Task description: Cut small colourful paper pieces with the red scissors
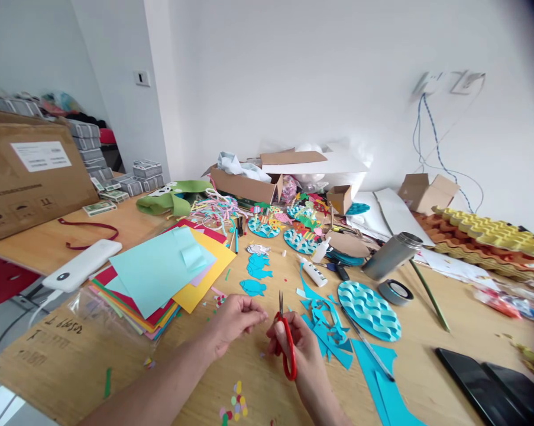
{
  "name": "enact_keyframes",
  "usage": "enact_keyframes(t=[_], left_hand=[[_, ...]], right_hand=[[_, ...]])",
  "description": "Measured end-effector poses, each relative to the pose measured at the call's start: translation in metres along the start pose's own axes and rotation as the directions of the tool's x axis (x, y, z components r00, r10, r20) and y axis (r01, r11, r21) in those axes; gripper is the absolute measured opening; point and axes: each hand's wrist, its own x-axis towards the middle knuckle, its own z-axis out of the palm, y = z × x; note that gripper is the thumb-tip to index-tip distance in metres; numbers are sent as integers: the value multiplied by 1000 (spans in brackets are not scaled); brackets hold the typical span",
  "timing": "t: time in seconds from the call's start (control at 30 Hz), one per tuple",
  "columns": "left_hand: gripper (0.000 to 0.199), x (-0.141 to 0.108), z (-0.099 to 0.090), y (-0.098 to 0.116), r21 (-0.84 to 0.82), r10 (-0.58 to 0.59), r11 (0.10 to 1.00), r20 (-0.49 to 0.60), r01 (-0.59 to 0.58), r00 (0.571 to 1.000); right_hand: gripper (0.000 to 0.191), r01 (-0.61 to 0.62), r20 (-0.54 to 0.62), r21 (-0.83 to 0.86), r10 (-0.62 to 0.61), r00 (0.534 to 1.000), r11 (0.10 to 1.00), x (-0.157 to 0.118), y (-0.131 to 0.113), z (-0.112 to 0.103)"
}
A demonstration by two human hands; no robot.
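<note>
My right hand [300, 346] grips red-handled scissors [288, 355], their narrow blades together and pointing away from me. Beside it, my left hand [238, 322] has its fingers curled in a pinch; whatever lies between them, if anything, is too small to make out. Just beyond the hands, blue paper fish [253, 288] lie in a column, with a pale patterned fish [258, 249] at the far end. Blue paper scraps [326, 331] are heaped to the right of the scissors. Small coloured paper dots [238, 402] are scattered near the front edge.
Coloured paper sheets [151, 266] are stacked at left, near a white power bank [83, 266]. On the right are a wavy blue oval [368, 310], a glue bottle [314, 272], a pen [371, 349], tape [395, 291], a steel flask [393, 255] and a black phone [466, 378].
</note>
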Motion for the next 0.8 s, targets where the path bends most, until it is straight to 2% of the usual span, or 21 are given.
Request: enact_keyframes(t=[0.1,0.23,0.57,0.8], left_hand=[[27,2,-3,1,-91,3,996,-15,-5,1000],[30,4,-4,0,-134,31,990,-34,-35,999],[31,3,0,0,-111,50,992,-88,-60,995],[32,3,-1,0,-150,23,988,-73,-34,997]], right_hand=[[38,-22,89,-86,30,996,996,-2,-2,3],[39,-73,141,-150,94,986,986,-3,0,4],[38,-56,149,-173,83,985,983,-3,3,3],[36,-48,146,-174,74,987,984,-3,3,2]])
